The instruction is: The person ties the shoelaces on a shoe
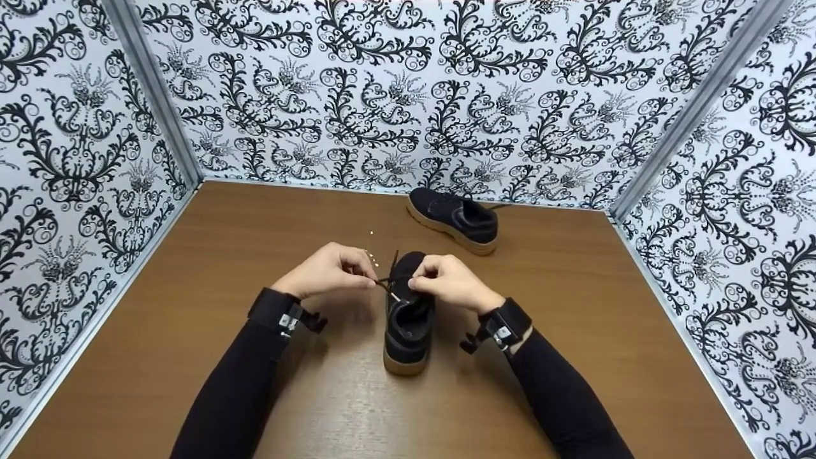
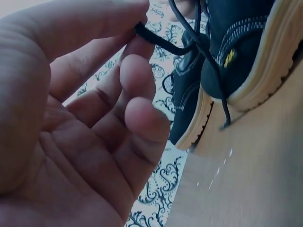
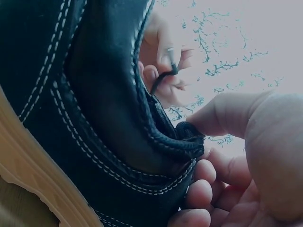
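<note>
A dark shoe (image 1: 407,350) with white stitching and a tan sole stands upright on the table, toe pointing away from me. My left hand (image 1: 328,271) is left of its laced front, thumb and forefinger pinching one end of a black shoelace (image 2: 163,44). That hand's other fingers are loosely bent in the left wrist view. Across the shoe, my right hand (image 1: 452,282) pinches dark lace close against the top of the lacing, its fingers beside the shoe's upper (image 3: 104,94). A loose lace end hangs down by the toe in the left wrist view.
A matching shoe (image 1: 454,218) stands behind and slightly right, its toe angled left, with a lace trailing from it. The brown table (image 1: 255,217) is bounded by patterned walls (image 1: 382,95) at the back and both sides. Each wrist carries a black strapped camera.
</note>
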Motion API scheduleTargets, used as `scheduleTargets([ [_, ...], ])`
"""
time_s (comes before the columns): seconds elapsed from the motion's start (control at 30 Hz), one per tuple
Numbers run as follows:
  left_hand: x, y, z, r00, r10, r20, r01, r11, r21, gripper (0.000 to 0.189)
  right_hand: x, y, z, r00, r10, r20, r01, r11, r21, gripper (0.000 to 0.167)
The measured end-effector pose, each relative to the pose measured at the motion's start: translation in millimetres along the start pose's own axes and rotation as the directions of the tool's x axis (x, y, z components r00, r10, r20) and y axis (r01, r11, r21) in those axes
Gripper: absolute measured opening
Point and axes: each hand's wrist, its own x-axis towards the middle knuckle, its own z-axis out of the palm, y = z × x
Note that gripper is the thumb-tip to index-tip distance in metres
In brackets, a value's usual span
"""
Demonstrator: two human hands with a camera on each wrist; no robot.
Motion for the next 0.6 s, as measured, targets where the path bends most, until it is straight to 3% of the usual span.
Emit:
scheduleTargets([
  [0.23, 1.3, 10.0, 9.0, 0.999, -0.011, 0.052, 0.010, 1.000, 0.022, 0.006, -0.6, 0.5, -1.6, 0.999, 0.041, -0.011, -0.041, 0.999, 0.004, 0.013],
  [0.6, 7.4, 9.9, 28.5, 0.993, -0.007, 0.122, 0.009, 1.000, -0.015, 0.005, -1.4, 0.3, -3.7, 0.999, 0.035, 0.002, -0.036, 0.999, 0.031, 0.015],
])
